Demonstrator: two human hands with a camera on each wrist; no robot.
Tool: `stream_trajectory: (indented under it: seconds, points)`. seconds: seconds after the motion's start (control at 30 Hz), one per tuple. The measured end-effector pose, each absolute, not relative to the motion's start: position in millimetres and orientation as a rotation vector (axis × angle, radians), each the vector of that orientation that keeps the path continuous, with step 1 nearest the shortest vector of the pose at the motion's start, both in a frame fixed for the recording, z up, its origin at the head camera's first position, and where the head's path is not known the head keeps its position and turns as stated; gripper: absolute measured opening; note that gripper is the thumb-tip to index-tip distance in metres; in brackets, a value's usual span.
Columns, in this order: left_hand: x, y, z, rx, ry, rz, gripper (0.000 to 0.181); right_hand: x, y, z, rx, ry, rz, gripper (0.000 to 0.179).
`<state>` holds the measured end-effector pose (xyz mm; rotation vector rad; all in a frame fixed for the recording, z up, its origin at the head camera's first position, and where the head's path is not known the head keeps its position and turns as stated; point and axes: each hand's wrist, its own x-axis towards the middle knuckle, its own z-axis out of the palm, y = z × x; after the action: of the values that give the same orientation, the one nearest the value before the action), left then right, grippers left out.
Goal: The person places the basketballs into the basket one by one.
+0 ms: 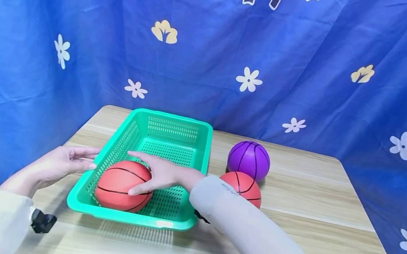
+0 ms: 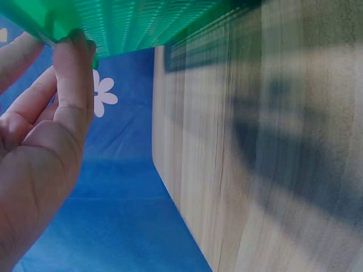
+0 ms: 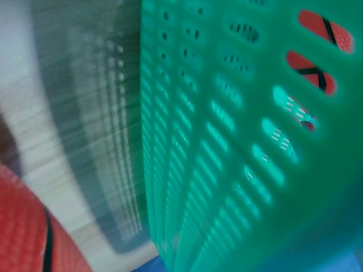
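A red-orange toy basketball (image 1: pixel 119 184) with black lines sits in the near left part of a green plastic basket (image 1: pixel 201 158). My right hand (image 1: pixel 159 173) reaches over the basket's right side and holds this ball, thumb across its near face and fingers spread over its far side. At the basket's left rim, the fingertips of my left hand (image 1: pixel 59 166) touch from outside, fingers fairly straight. The left wrist view shows that left hand (image 2: pixel 51 124) against the rim. Through the slots of the basket wall (image 3: pixel 227 141), the right wrist view shows bits of red ball; the right hand is hidden there.
Right of the basket, a purple ball (image 1: pixel 249 159) stands behind a second red-orange ball (image 1: pixel 243 187), which my right sleeve (image 1: pixel 251 229) partly covers. All this is on a light wood table (image 1: pixel 308 198). A blue patterned curtain (image 1: pixel 203 77) hangs behind and at both sides.
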<state>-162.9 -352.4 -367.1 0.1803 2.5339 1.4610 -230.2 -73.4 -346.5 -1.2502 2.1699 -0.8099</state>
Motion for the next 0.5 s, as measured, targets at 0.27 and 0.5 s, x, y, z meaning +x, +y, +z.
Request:
stream_trajectory:
  seconds: [0.27, 0.5]
  points:
    - [-162.5, -353.1, -367.7, 0.213, 2.531, 1.463, 0.059, -237.1, -57.7, -328.9, -1.267, 2.154, -0.930, 0.079]
    - [-163.0, -352.7, -368.0, 0.213, 2.535, 1.460, 0.059, -248.3, -39.3, -302.6, -1.331, 2.195, -1.109, 0.071]
